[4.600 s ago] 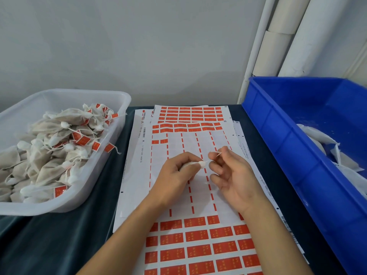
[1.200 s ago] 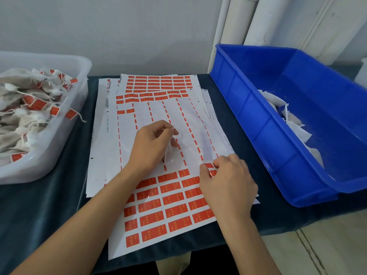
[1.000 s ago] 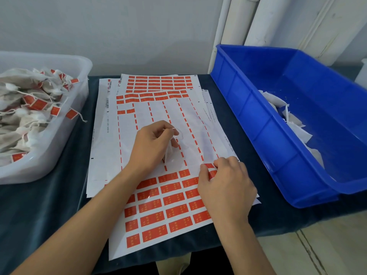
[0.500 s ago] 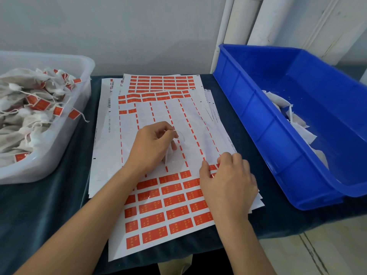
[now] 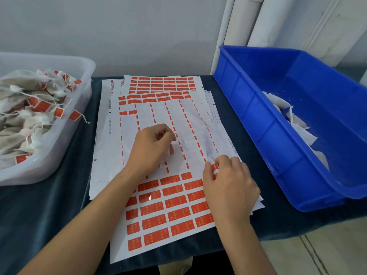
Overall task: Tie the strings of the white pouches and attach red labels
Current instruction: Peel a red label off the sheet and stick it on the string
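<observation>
Sheets of red labels [image 5: 168, 207] lie in a stack on the dark table. My left hand [image 5: 153, 147] rests on the sheet's stripped white part, closed on a small white pouch [image 5: 165, 158] and its thin string. My right hand [image 5: 228, 185] presses on the sheet's right edge, its thumb and forefinger pinching a red label [image 5: 215, 167] at the top of the remaining rows. Most of the pouch is hidden in the left fist.
A clear tub [image 5: 59, 147] at the left holds several tied white pouches with red labels. A blue bin [image 5: 278, 139] at the right holds loose white pouches. White pipes [image 5: 248, 20] stand behind it. The table's front edge is close, with floor at the lower right.
My right hand left the pouch string and dropped to the sheet's right edge, where its fingers now pick at a red label. My left hand kept the pouch.
</observation>
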